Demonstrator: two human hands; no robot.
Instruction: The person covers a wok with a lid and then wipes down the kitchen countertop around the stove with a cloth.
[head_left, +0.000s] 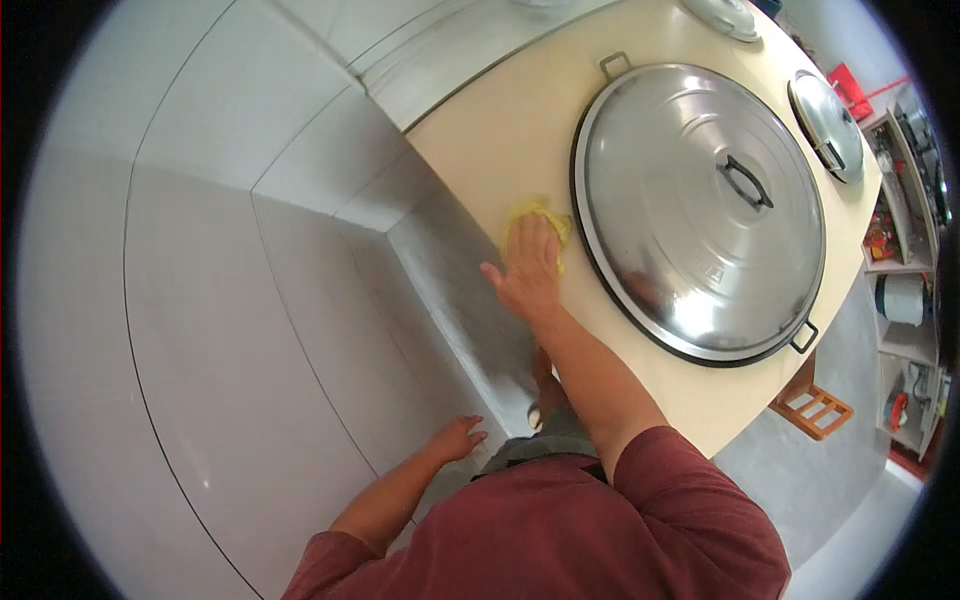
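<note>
My right hand presses a crumpled yellow cloth onto the cream countertop, close to its left edge. The fingers lie together over the cloth and the thumb sticks out to the side. Just right of the cloth sits a large round metal lid with a dark rim and a black handle on top. What is beneath the lid is hidden. My left hand hangs low by my waist, beside the tiled wall, holding nothing, with some fingers apart.
Grey-white wall tiles rise close on my left. Two smaller lids, one at the far end and one at the right, sit on the counter. A wooden slatted stool and shelves stand to the right.
</note>
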